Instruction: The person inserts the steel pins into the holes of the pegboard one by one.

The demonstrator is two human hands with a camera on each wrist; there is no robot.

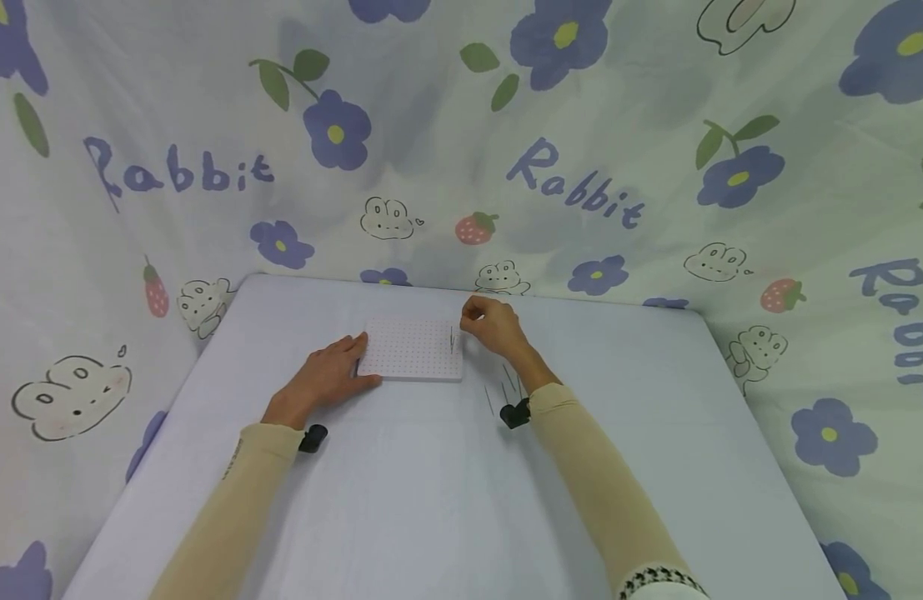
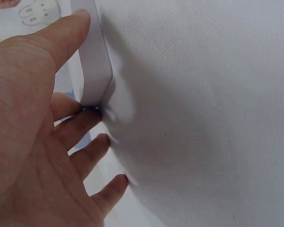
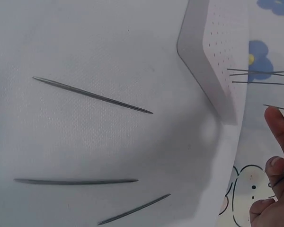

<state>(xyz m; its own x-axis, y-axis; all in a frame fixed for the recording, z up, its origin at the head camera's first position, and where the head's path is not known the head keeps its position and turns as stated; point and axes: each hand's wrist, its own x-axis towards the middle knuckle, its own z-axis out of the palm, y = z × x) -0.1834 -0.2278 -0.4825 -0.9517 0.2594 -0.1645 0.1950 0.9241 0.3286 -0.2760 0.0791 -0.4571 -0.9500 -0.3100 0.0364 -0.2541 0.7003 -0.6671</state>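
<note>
A white pegboard (image 1: pixel 408 350) with rows of small holes lies flat on the table. My left hand (image 1: pixel 326 379) rests at its left end with fingers spread, and the thumb (image 2: pixel 68 35) presses the board's side (image 2: pixel 94 71). Three thin metal needles (image 3: pixel 258 83) stand upright in the board near its right edge. Just beyond that edge, my right hand (image 1: pixel 494 325) pinches another needle (image 3: pixel 270 106) between thumb and forefinger; only its tip shows in the right wrist view. That tip is apart from the board.
Several loose needles (image 3: pixel 92 95), pointed at the ends, lie on the white table (image 1: pixel 401 492) to the right of the board, beneath the right forearm. A printed cloth (image 1: pixel 431 108) hangs behind the table and at both sides.
</note>
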